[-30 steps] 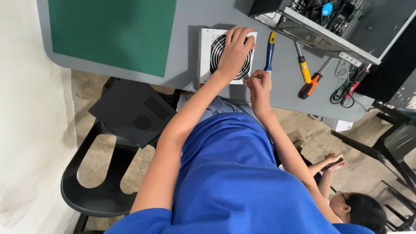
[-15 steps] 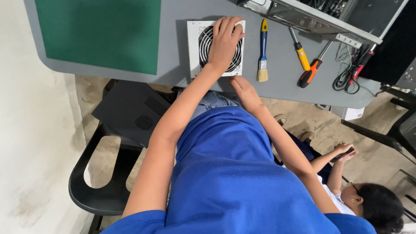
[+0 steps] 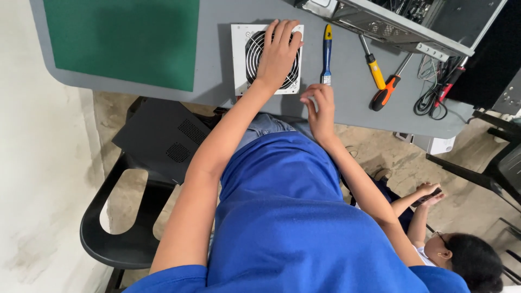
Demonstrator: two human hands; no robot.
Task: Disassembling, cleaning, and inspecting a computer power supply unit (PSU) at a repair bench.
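Note:
A white square box with a round black fan grille (image 3: pixel 241 59) lies on the grey table (image 3: pixel 347 103). My left hand (image 3: pixel 278 51) rests flat on the grille, fingers stretched out. Just to its right lies a brush with a blue and yellow handle (image 3: pixel 326 49), bristles pointing toward me. At the table's near edge my right hand (image 3: pixel 320 106) has its fingers loosely bent, the fingertips right by the brush's bristle end. I see nothing gripped in it.
A green mat (image 3: pixel 122 40) covers the table's left. Right of the brush lie a yellow screwdriver (image 3: pixel 372 59), an orange-black screwdriver (image 3: pixel 386 91), cables (image 3: pixel 429 100) and an open computer case (image 3: pixel 401 21). A black panel (image 3: pixel 163 138) rests on a black chair (image 3: pixel 108 239). Another person (image 3: pixel 472 260) sits lower right.
My right hand has drawn back from the fan box's edge toward me and now sits by the brush's bristle end. The left hand stays on the grille. The camera has shifted.

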